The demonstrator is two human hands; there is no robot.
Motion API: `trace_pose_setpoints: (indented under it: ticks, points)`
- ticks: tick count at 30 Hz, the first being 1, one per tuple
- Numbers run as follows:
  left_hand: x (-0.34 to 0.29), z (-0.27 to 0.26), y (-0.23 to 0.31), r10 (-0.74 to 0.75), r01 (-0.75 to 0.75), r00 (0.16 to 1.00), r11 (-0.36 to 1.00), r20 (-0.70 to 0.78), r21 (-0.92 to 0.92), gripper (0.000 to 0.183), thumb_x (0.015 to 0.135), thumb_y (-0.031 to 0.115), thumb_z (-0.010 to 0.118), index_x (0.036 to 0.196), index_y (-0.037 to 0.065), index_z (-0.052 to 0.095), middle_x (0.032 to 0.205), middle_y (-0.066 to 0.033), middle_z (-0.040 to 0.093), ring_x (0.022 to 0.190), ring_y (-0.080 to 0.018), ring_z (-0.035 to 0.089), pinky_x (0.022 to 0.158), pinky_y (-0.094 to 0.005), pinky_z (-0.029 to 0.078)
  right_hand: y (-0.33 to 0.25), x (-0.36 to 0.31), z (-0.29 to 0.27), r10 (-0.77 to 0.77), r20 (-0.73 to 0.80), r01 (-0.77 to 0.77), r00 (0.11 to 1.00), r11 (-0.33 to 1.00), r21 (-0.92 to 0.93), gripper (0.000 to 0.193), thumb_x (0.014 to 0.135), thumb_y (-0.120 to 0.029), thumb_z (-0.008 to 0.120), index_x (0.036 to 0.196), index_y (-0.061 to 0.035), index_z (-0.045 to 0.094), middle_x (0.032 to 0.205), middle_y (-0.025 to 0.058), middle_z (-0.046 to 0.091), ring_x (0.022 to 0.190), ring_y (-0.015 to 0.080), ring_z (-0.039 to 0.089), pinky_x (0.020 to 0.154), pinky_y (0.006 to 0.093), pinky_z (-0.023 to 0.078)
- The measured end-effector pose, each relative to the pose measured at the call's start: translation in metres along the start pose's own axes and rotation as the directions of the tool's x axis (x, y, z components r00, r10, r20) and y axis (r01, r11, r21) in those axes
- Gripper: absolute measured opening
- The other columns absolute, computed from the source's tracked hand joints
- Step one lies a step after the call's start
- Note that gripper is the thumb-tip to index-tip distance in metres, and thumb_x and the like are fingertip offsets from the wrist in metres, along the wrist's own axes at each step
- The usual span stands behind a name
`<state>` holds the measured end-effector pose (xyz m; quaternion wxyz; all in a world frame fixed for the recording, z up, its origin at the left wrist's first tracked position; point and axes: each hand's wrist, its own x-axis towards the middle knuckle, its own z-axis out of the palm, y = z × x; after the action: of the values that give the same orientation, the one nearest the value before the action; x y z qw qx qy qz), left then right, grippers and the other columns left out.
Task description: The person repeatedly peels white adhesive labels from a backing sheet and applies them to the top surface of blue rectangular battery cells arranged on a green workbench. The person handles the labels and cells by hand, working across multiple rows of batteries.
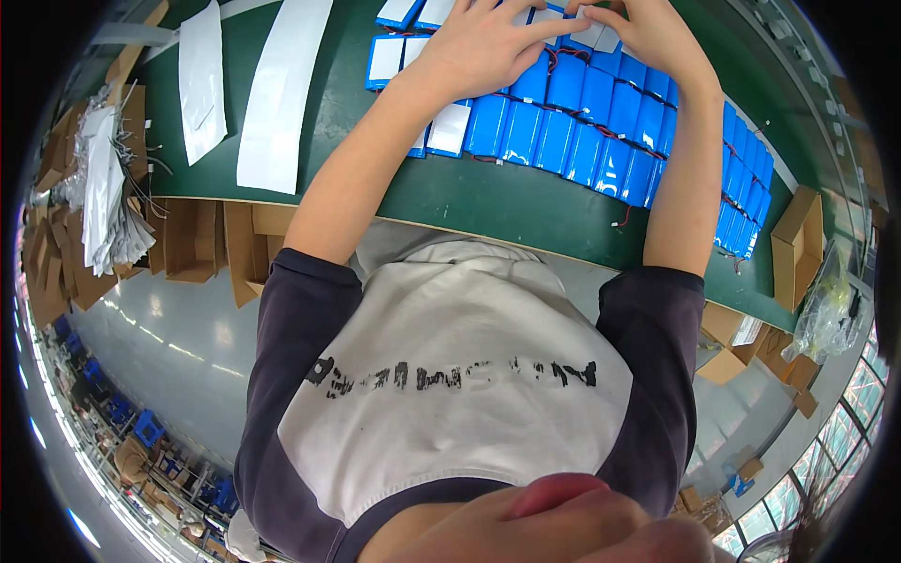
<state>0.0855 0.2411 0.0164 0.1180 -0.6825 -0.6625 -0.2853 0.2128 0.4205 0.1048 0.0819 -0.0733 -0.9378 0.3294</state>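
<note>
Rows of blue battery packs with thin red and black wires lie on the green table. Several packs at the left carry white labels. My left hand rests over the far rows, its fingers stretched toward the right. Close to its fingertips, my right hand reaches in with thumb and forefinger pinched together. What sits in that pinch, if anything, I cannot make out. A whitish label shows on a pack just below the pinching fingers.
Two long white sheets lie on the table's left part. Beyond the left edge hang grey cables over open cardboard boxes. An open carton stands at the right end, beside a clear plastic bag.
</note>
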Motion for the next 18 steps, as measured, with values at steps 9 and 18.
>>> trace_pose_setpoints:
  ticks: [9,18]
  points:
    - [-0.002,0.0,0.002,0.007,-0.008,0.999,1.0,0.045,0.026,0.045,0.091,0.021,0.064,0.136,0.024,0.066,0.133,-0.0156,0.055,0.124,-0.0361,0.049,0.109,-0.0509,0.037,0.017,0.004,0.009,-0.072,-0.059,0.069,0.996,0.996,-0.048,0.022,0.087,0.001,0.067,0.108,0.0024,0.063,0.089,0.0157,0.075,0.082,0.0275,0.073,0.076,0.0347,0.056]
    - [0.011,0.01,0.005,0.016,-0.029,0.99,0.996,0.137,0.087,0.043,0.089,0.017,0.061,0.131,0.014,0.065,0.139,-0.0175,0.057,0.134,-0.0387,0.047,0.113,-0.0598,0.033,0.011,-0.002,-0.004,-0.059,-0.201,-0.004,0.978,0.955,-0.297,0.024,0.08,-0.006,0.073,0.103,-0.0018,0.068,0.097,0.0141,0.069,0.079,0.031,0.069,0.073,0.0401,0.054]
